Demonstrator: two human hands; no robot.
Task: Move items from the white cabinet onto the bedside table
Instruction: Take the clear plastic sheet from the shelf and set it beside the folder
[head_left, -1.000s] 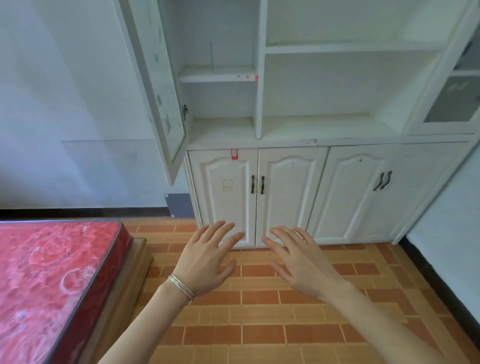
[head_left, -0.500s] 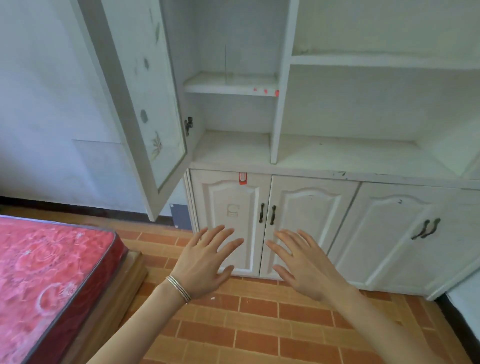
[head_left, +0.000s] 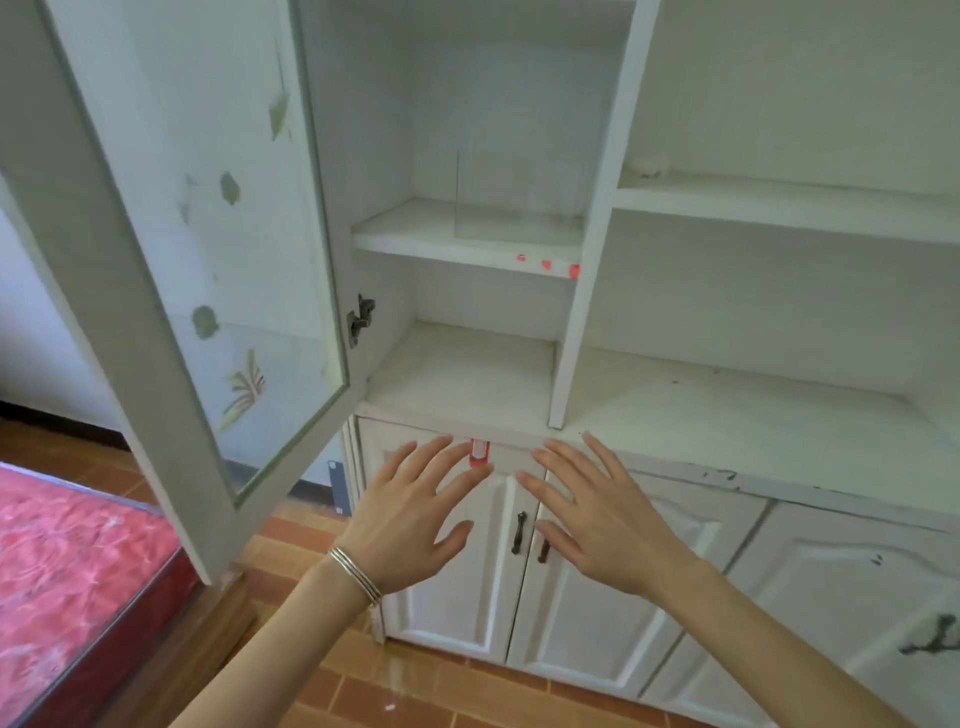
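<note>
Head view. The white cabinet fills most of the frame, standing upright with its open front toward the camera; its top and right side are cut off by the frame edges. Its glass door is swung out to the left on a dark hinge, with the door's upper end cut off and faded leaf decals on the pane. On the middle shelf of the left compartment stands a clear upright sheet, hard to make out against the back wall. At the left end of the upper right shelf lies a small pale object, too blurred to identify. The left hand, with thin bracelets at the wrist, and the right hand hover side by side in front of the lower doors, just below the front edge of the ledge; both show their backs, fingers straight, spread apart and pointing up toward the shelves, holding nothing. The left fingertips overlap a red sticker; contact cannot be told. The right thumb partly hides one of the paired door handles. At lower left, a red mattress on a wooden frame is cut off above the tiled floor.
</note>
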